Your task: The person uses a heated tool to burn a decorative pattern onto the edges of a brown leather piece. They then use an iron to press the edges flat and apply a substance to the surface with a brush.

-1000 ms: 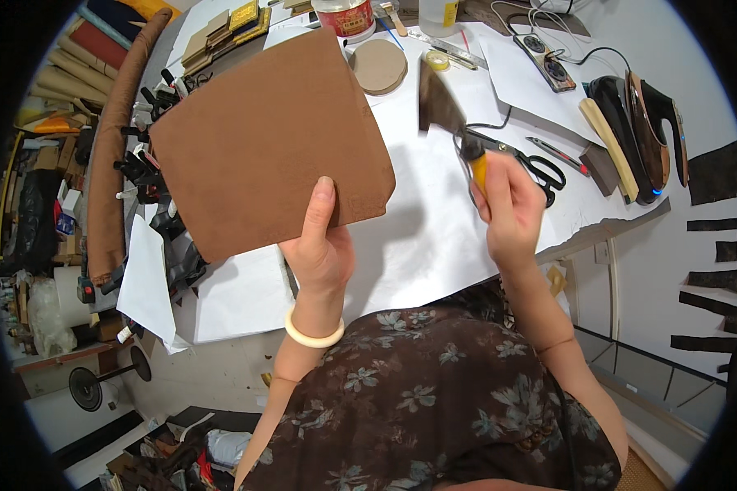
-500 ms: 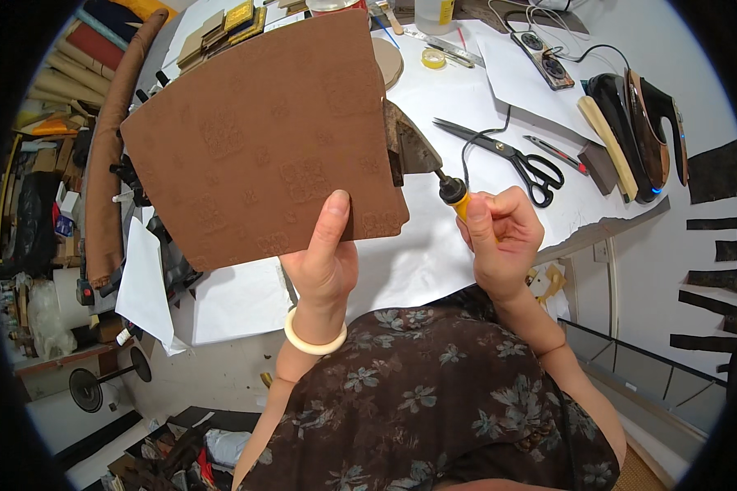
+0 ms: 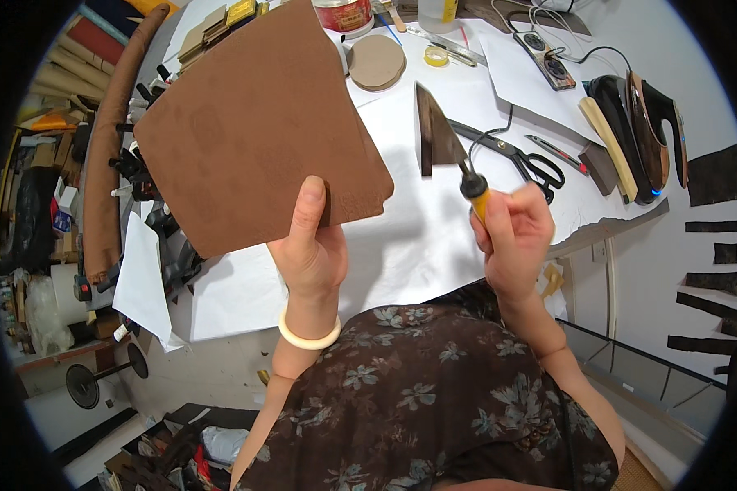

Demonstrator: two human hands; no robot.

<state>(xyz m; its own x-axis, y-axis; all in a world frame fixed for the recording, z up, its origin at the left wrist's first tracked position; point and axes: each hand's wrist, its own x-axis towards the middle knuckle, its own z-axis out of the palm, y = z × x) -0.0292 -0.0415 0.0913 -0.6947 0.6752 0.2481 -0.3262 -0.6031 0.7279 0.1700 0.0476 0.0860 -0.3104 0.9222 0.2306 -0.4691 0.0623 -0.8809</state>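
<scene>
While your left hand (image 3: 311,254) is holding up the flat, brown, fabric-looking panel with rounded corners (image 3: 254,139), that panel is sitting at a tilt before you, apparently raised over the table. Your left thumb is pressing on its face near the lower edge and your fingers are going behind, mostly hidden; the grip is closed on that one edge, probably so the broad face is staying uncovered. Along the right edge, what looks like a second layer is showing.

Just beside that edge, apart from it, your right hand (image 3: 516,237) is gripping the yellow-handled tool with a flat, tapering metal blade (image 3: 472,186). Your fingers are closing round the handle, well below the metal, perhaps to keep skin off the blade, which is pointing up and away from you.

Beyond it, the black-handled metal scissors (image 3: 506,147) are lying on the white paper-covered table (image 3: 401,254), partly behind the blade. Farther out, the round beige disc (image 3: 377,62) and the small yellow tape roll (image 3: 436,56) are resting toward the back, seemingly leaving you working room.
</scene>
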